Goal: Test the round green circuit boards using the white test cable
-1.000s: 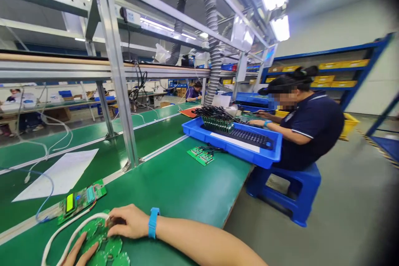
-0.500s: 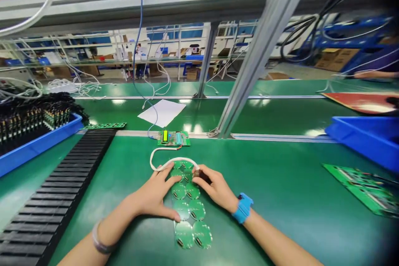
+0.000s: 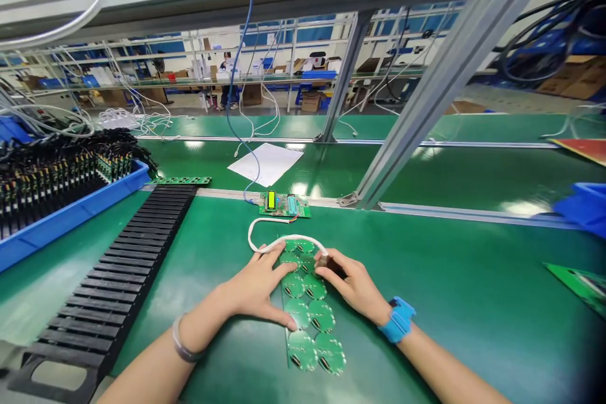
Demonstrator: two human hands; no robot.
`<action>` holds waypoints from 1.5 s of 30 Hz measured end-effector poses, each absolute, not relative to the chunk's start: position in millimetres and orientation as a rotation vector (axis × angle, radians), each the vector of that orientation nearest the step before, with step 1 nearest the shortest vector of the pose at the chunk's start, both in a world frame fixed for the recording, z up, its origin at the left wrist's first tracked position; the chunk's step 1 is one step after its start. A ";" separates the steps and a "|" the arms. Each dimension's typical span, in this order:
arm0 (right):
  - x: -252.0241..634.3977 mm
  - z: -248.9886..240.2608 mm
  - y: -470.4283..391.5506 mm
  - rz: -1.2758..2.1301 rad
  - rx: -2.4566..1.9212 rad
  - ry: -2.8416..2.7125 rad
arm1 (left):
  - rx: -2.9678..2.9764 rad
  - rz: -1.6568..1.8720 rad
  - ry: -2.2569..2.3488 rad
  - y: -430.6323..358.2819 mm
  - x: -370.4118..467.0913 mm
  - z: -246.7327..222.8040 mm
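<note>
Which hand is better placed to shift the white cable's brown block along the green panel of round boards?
The right hand, probably: it holds the brown block on the white cable. The left hand, spread, touches the green panel of round boards, apparently steadying it.

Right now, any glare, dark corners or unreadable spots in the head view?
Head view: white glare patches on the green bench, beyond the metal rail; same view, right-hand corners dark; same view, fine detail on the round green boards unresolved.

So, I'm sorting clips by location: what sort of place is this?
Probably an electronics workshop: there's a panel of round circuit boards, a black slotted rack and a blue bin of small boards.
</note>
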State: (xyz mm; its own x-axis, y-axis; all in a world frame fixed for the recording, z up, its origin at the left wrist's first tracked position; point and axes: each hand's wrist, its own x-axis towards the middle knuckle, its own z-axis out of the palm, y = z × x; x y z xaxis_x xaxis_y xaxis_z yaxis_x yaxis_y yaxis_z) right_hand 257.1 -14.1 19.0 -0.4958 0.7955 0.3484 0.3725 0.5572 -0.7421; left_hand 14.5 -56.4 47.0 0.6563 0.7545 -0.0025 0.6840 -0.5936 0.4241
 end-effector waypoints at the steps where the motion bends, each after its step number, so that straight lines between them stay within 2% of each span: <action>1: 257.0 19.4 -13.6 0.778 -0.931 -2.104 | 2.483 0.249 1.127 -56.1 14.4 47.2; 14: 257.9 24.2 -15.6 0.729 -0.956 -2.056 | 2.531 0.265 1.122 -51.0 15.5 40.8; 22: 230.0 21.4 -21.5 0.911 -0.903 -1.880 | 2.540 0.259 1.115 -51.3 18.7 43.7; 45: 227.1 21.0 -24.2 0.690 -0.932 -2.088 | 2.567 0.264 1.082 -49.8 18.6 39.0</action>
State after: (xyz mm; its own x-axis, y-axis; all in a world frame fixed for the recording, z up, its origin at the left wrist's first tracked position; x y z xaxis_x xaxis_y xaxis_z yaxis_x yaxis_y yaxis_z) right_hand 227.1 -24.2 21.0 -0.4659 0.7876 0.4032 0.3920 0.5922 -0.7040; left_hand 18.6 -49.8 39.0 0.6927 0.7202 0.0377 0.6568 -0.6516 0.3795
